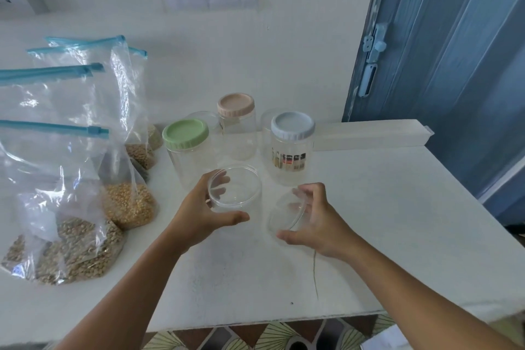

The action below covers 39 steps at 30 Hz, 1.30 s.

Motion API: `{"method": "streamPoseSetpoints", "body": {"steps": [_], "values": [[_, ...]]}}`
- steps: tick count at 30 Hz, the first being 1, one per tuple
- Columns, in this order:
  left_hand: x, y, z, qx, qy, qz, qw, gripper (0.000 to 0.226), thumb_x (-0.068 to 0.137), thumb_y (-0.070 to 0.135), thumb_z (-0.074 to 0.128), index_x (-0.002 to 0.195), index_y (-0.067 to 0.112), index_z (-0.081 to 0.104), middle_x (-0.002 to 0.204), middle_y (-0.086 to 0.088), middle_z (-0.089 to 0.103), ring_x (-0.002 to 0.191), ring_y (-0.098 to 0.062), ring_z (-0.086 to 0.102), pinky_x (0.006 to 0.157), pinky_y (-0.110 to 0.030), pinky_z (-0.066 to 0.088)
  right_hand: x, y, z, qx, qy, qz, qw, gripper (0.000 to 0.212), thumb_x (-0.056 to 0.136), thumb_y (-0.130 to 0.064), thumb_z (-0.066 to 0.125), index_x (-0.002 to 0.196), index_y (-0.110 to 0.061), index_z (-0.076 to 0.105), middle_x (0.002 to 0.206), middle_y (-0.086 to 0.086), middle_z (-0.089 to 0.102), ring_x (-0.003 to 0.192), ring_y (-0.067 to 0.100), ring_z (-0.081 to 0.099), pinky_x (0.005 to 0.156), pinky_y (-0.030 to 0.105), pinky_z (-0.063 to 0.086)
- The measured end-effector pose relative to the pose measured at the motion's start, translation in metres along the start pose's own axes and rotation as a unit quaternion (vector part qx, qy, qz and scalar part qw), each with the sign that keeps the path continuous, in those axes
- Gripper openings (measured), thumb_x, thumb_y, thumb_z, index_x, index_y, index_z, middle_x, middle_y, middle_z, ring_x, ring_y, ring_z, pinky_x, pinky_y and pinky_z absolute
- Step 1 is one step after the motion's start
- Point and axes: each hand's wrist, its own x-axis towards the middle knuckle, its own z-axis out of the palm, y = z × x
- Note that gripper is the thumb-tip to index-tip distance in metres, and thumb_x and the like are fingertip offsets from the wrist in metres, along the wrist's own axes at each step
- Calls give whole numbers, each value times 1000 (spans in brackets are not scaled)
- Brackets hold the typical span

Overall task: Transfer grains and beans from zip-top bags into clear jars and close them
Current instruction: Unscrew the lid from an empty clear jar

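Jar [235, 193] (empty, lidless) in left hand [199, 216]; bags [71, 250] hold grains.

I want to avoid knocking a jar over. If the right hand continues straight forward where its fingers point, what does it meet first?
Probably the blue-lidded jar, which stands just beyond the right hand and the clear lid it holds; depth is uncertain.

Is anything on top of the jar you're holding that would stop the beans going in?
No. The left hand grips the open clear jar, whose mouth is uncovered. Its clear lid is off, held beside it by the right hand.
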Motion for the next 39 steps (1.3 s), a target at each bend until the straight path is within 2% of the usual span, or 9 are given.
{"method": "streamPoseSetpoints", "body": {"steps": [4,8,13,18,25,29,32,36,39], "values": [[-3,2,-3,4,-5,-8,1000,117,46,52,104,147,37,48,139,18,61,128,-3,60,103,-24,49,-1,6,-1,-128,20,30,991,109,60,-70,86,143,-33,27,141,-8,42,133,15,45,115,40,35],[-7,2,-8,8,-17,-16,1000,114,49,47,105,147,37,48,139,20,61,130,-1,58,108,-29,49,-5,8,-7,-257,3,48,965,115,65,-80,76,156,-36,21,150,-6,23,144,22,23,116,42,20],[-10,7,-16,19,-46,-32,998,116,50,47,105,148,39,45,142,20,58,134,-2,55,111,-30,47,0,-33,-3,-153,29,-48,987,106,72,-78,74,158,-40,25,145,-13,36,138,15,30,118,42,25],[-13,14,-24,23,-71,-56,996,115,55,37,105,151,37,41,147,16,54,138,-8,52,111,-32,46,23,-75,9,-108,-91,-70,988,117,66,-79,79,161,-42,19,157,-20,36,141,9,38,119,46,34],[-28,26,-35,46,-62,-95,992,114,63,24,103,155,30,35,151,8,50,145,-18,46,110,-27,43,38,-85,24,-88,-99,-100,986,105,69,-67,85,157,-39,34,152,-19,48,125,3,51,99,26,44],[-43,49,-42,178,-85,-150,969,150,64,39,101,167,30,-8,166,-6,37,144,-29,48,118,-41,43,39,-91,26,-119,-109,-107,981,113,69,-71,83,160,-40,24,160,-17,38,138,8,43,110,35,41],[-71,86,-56,341,-138,-163,916,151,78,42,91,156,30,-38,150,-14,55,125,-27,62,110,-40,49,36,-109,24,-150,-71,-142,976,114,68,-83,73,159,-46,15,159,-17,32,143,12,35,116,46,37],[-117,160,-84,446,-66,-94,888,98,99,39,70,165,37,-3,135,-2,64,115,-19,64,103,-36,50,35,-161,30,-91,-7,-247,965,68,87,-58,71,148,-42,45,132,-20,55,115,4,52,96,28,43],[-132,199,-121,449,17,-8,893,50,102,38,63,146,47,39,118,20,67,91,2,65,82,-20,50,43,-207,49,-31,-41,-273,961,42,94,-48,69,134,-41,61,115,-18,65,103,2,60,87,14,45]]}}
